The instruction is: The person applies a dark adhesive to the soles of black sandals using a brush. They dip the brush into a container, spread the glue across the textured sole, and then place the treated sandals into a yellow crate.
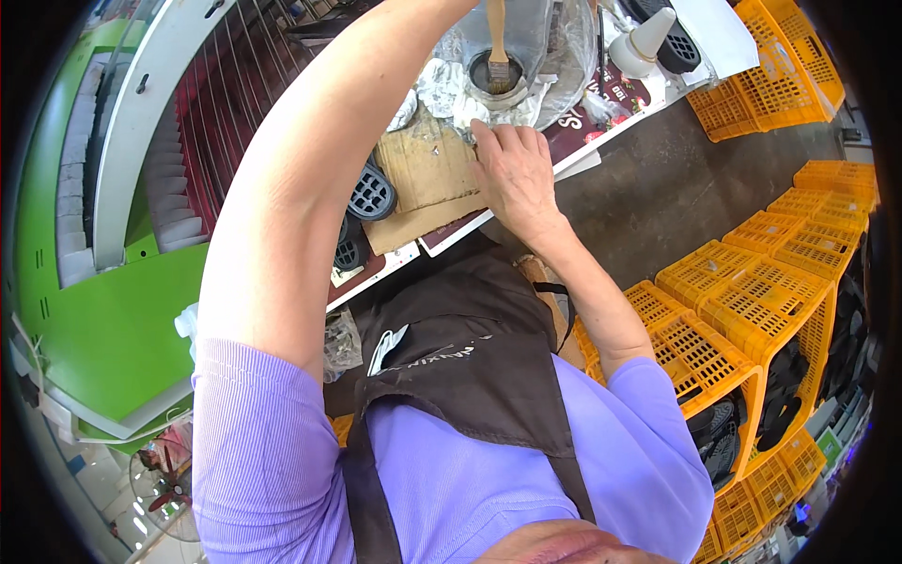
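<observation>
My left forearm (352, 85) reaches up past the top edge, so the left hand is out of sight. My right hand (519, 179) lies on the bench at the right edge of a worn cardboard piece (427, 174), fingers slightly bent and a little apart, with nothing visible in them. Its fingertips touch or lie close to crumpled white material (440, 89). Just beyond stands a small round pot (508, 101) with a flat wooden-handled brush (498, 56) dipped in it; the handle's upper end is cut off. Clear plastic sheeting (571, 66) surrounds the pot.
Dark shoe soles (373, 195) lie left of the cardboard. A white cone-tipped bottle (642, 45) and another sole (678, 49) stand far right. Yellow crates (742, 291), some holding soles, line the right. A green machine with a wire rack (235, 103) stands left.
</observation>
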Demonstrator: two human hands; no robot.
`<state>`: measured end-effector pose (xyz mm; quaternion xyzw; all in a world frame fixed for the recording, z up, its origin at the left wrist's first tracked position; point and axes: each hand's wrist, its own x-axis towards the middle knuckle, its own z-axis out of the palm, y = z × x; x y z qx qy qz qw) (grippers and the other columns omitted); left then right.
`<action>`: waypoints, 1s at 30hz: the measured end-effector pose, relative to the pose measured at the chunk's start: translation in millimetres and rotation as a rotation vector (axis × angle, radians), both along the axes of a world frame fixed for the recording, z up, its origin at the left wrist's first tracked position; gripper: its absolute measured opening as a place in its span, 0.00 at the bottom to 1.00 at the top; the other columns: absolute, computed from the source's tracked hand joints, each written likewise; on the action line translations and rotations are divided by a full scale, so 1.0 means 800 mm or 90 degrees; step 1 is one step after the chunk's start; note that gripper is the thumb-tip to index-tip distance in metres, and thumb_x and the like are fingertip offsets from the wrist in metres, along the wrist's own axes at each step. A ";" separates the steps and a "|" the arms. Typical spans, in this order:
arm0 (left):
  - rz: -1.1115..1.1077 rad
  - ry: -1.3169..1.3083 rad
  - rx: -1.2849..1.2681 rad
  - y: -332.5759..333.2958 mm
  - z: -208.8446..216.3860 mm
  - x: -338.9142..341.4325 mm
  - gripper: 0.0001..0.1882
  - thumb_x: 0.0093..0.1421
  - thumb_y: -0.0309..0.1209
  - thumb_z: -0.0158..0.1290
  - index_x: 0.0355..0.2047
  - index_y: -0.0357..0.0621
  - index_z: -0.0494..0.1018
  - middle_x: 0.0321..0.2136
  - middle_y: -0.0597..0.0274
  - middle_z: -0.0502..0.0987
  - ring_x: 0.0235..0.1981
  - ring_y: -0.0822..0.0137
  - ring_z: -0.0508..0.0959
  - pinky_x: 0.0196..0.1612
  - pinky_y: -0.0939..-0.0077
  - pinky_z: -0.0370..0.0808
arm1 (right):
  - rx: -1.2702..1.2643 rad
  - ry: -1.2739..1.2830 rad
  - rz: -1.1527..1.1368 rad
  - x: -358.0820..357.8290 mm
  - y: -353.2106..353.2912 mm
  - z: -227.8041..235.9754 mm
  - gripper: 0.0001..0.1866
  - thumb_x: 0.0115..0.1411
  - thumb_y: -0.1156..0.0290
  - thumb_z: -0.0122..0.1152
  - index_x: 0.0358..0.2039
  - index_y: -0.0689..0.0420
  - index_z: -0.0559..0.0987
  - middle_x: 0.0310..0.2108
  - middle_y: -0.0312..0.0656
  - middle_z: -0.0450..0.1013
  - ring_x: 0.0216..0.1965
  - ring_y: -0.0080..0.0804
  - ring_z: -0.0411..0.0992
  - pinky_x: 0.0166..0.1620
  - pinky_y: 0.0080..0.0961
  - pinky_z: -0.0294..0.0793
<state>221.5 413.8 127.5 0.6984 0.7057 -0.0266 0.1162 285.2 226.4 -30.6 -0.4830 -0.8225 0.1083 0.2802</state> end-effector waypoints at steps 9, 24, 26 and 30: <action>0.011 -0.044 0.013 0.003 0.003 -0.006 0.42 0.43 0.61 0.46 0.48 0.39 0.72 0.47 0.44 0.73 0.49 0.53 0.74 0.51 0.70 0.71 | -0.008 0.007 0.006 0.001 0.000 0.004 0.27 0.45 0.71 0.63 0.49 0.56 0.70 0.37 0.41 0.69 0.42 0.39 0.65 0.47 0.35 0.63; 0.038 -0.083 0.051 -0.006 0.009 -0.021 0.43 0.43 0.63 0.48 0.48 0.39 0.72 0.48 0.44 0.72 0.50 0.51 0.73 0.52 0.68 0.70 | 0.050 0.136 -0.197 0.086 0.125 0.055 0.11 0.53 0.74 0.51 0.35 0.62 0.78 0.33 0.53 0.75 0.36 0.49 0.73 0.41 0.40 0.73; 0.033 -0.070 0.072 -0.009 0.006 -0.030 0.42 0.43 0.63 0.48 0.48 0.40 0.73 0.48 0.45 0.73 0.50 0.51 0.74 0.52 0.68 0.71 | 0.068 0.056 -0.187 0.093 0.198 0.052 0.16 0.55 0.70 0.50 0.44 0.57 0.76 0.41 0.52 0.73 0.42 0.51 0.72 0.46 0.37 0.71; -0.009 -0.060 0.051 0.001 0.003 -0.020 0.41 0.43 0.63 0.48 0.47 0.42 0.73 0.47 0.46 0.73 0.49 0.52 0.74 0.51 0.68 0.71 | 0.057 -0.028 -0.062 0.111 0.325 0.019 0.26 0.50 0.71 0.56 0.52 0.58 0.69 0.44 0.57 0.70 0.47 0.52 0.68 0.51 0.38 0.67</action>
